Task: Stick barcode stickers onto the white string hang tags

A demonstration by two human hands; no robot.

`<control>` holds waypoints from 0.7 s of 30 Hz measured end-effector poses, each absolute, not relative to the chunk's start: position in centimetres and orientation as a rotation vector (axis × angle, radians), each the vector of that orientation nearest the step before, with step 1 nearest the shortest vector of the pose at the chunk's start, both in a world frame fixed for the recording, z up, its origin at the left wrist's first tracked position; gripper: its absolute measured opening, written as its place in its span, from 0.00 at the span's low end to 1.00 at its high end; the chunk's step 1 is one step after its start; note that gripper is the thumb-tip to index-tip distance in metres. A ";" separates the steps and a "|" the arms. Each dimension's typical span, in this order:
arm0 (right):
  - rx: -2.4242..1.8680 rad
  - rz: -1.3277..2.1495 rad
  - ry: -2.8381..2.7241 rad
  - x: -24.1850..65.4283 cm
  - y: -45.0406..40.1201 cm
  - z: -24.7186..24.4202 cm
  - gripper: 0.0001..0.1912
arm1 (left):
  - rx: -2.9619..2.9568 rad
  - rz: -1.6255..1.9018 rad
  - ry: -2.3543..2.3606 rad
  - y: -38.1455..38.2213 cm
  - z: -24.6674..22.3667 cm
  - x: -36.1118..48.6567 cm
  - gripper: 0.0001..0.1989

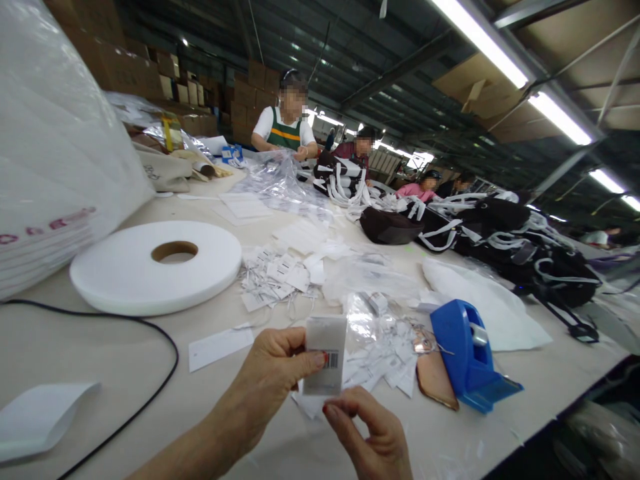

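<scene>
Between its thumb and fingers, my left hand (273, 373) grips a small white card (324, 333) with a printed barcode, held upright above the table. Just below and right of the card is my right hand (373, 430), its thumb and index finger pinched together near the card's lower edge; whatever is between those fingertips is too small to make out. Behind my hands lies a pile of white barcode tags (280, 273). More white tags (385, 353) lie to the right, partly in clear plastic.
A large white roll (120, 267) and black cable (170, 333) lie left. To the right are a blue tape dispenser (460, 353) and a phone (436, 380). Dark bags with white straps (505, 227) cover the back right. Several people work beyond the table (280, 460).
</scene>
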State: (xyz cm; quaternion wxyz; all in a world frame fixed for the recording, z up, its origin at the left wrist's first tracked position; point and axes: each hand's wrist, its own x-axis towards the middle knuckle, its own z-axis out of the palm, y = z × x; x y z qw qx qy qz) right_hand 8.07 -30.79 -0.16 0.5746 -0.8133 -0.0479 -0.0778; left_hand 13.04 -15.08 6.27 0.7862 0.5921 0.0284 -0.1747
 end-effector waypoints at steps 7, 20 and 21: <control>-1.696 0.036 0.058 8.0 -31.0 -1.1 0.12 | 1.149 -0.368 0.134 -15.0 5.3 12.9 0.10; -1.350 0.096 0.219 8.5 -29.2 0.3 0.11 | 1.105 -0.383 0.165 -15.3 4.0 12.2 0.07; -1.353 0.076 0.227 8.5 -29.1 0.2 0.11 | 1.100 -0.387 0.171 -15.4 4.0 12.1 0.06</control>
